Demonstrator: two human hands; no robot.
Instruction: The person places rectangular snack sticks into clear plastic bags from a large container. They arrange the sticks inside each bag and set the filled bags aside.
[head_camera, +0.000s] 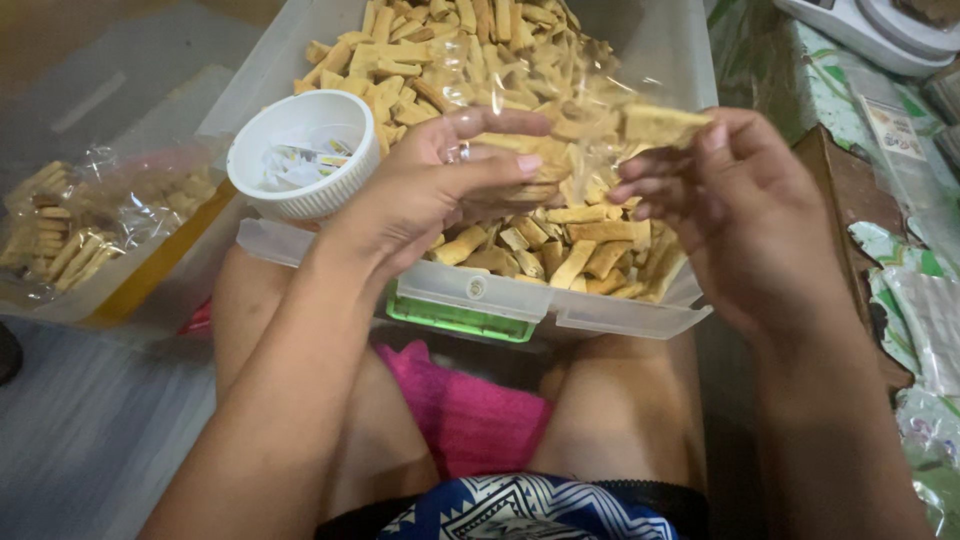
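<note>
Big clear plastic bin (640, 60) sits across our knees, full of tan biscuit sticks (440, 60). Second bin (60, 300) at left holds packed bags of sticks (70, 225). White bowl (303, 152) with small sachets rests on the big bin's rim, just beside our left hand (440, 185). Clear bag (590, 120) hangs over the bin between both hands — left fingers curled gripping it, right hand (730, 210) pinching its other side. Scale (870, 30) top right, well apart.
</note>
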